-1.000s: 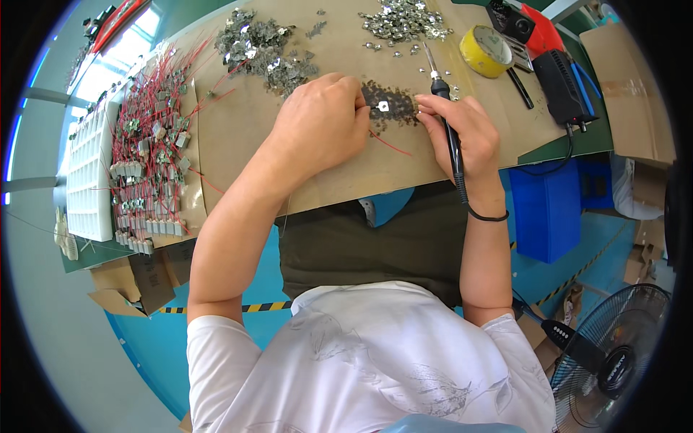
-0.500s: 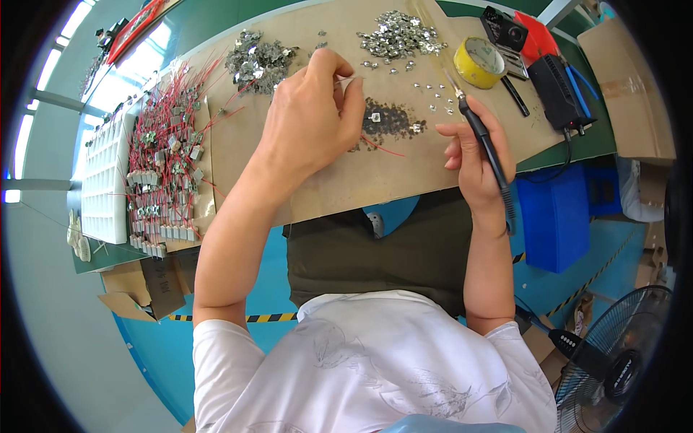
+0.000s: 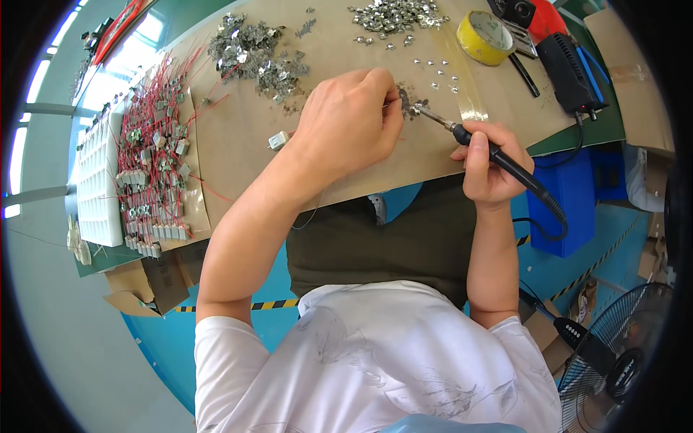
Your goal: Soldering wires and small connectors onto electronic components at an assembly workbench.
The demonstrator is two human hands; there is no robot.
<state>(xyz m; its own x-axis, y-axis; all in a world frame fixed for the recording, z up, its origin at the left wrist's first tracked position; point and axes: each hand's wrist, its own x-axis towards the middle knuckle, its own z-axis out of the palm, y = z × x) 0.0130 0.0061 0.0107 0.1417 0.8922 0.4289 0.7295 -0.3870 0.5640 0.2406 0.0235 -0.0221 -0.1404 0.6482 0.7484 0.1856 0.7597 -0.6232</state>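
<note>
My right hand (image 3: 494, 162) grips a black soldering iron (image 3: 520, 169) like a pen. The iron's metal tip reaches a small shiny metal piece (image 3: 415, 109) on the dark, speckled patch of the brown board (image 3: 253, 173). Just left of the tip, my left hand (image 3: 352, 124) is closed in a pinch. A thin grey wire (image 3: 318, 208), which looks like solder wire, hangs below its wrist; the fingers largely hide what they pinch. Beside that wrist lies a small white connector (image 3: 278, 140) with a bit of red lead.
Piles of small metal parts (image 3: 253, 50) and shiny clips (image 3: 397, 16) lie at the back. Red-wired connectors (image 3: 155, 151) cover the left, beside a white gridded tray (image 3: 101, 184). Yellow tape (image 3: 485, 38) and a black soldering station (image 3: 570, 72) stand at right.
The soldering iron has tilted and swung left and down, its tip now at the small metal piece. My left hand has moved right and slightly down, toward the tip. The view has shifted slightly.
</note>
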